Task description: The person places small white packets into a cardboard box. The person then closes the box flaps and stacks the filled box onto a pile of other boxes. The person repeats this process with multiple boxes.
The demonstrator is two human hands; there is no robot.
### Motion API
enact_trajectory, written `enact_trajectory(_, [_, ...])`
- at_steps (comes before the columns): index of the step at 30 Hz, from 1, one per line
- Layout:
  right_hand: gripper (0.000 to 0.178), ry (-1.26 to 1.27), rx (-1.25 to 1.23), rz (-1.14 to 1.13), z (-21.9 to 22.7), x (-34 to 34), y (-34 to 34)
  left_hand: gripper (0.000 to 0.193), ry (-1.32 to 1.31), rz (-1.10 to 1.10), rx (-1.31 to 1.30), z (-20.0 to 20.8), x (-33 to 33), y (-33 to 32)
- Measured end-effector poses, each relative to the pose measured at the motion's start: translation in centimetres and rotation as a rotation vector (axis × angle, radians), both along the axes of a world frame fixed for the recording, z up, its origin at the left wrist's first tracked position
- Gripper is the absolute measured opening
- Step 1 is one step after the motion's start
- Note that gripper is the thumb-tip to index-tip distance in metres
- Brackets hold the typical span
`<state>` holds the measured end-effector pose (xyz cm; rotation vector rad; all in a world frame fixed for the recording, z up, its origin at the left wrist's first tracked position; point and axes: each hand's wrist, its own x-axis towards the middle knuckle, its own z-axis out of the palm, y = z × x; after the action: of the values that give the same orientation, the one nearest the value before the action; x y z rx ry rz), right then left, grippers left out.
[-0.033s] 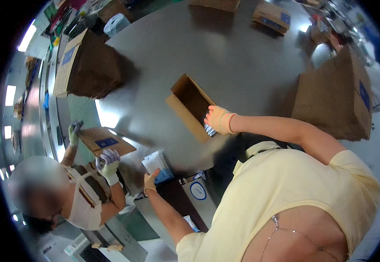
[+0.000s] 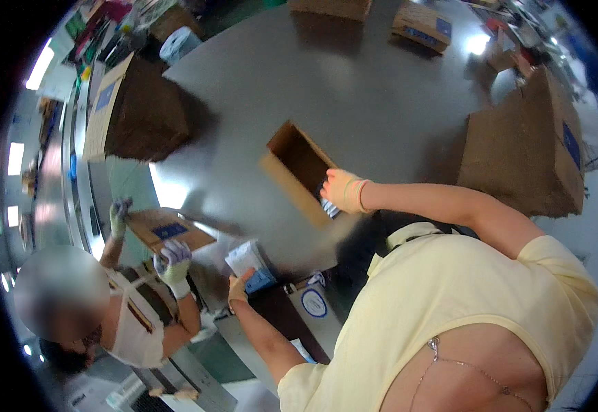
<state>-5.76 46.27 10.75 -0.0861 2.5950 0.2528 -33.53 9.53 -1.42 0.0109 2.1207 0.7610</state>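
An open brown carton (image 2: 299, 165) stands at the near middle of the round metal table. My right hand (image 2: 346, 191), in a pale thin glove, is at the carton's near right end with its fingers curled inward. Silvery-white packets (image 2: 329, 207) show just under that palm, partly hidden by it. Lower left, my left hand (image 2: 239, 287) is closed round the edge of a stack of white-and-blue flat packs (image 2: 252, 266). That stack is above an open box (image 2: 309, 302) holding a dark interior and another white-and-blue pack (image 2: 303, 350).
Left of me a co-worker in gloves (image 2: 173, 261) holds a flat brown carton (image 2: 168, 230). Large brown cartons stand on the table at left (image 2: 144, 110) and right (image 2: 519, 151). Farther off are a smaller carton (image 2: 421, 27) and a blue-white roll (image 2: 179, 45).
The view has tilted very slightly. Both my hands keep their places at the carton and at the stack of packs.
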Motion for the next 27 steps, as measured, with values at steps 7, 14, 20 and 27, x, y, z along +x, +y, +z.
enact_trajectory(7, [0.036,0.004,-0.088,-0.100,-1.7,1.7,1.2,0.065,0.729,-0.794,-0.376,4.7,9.9,18.9])
enact_trajectory(14, [0.034,-0.026,-0.155,-0.115,-2.8,1.4,1.4,0.046,0.824,-0.824,-0.105,4.0,15.8,23.9])
enact_trajectory(20, [0.031,0.006,-0.124,-0.071,-2.1,1.0,0.5,0.052,0.450,0.049,0.951,9.2,9.6,23.8])
enact_trajectory(27, [0.020,0.139,-0.238,-0.106,-2.8,0.4,0.3,0.055,0.130,-0.168,1.201,8.2,16.3,30.5])
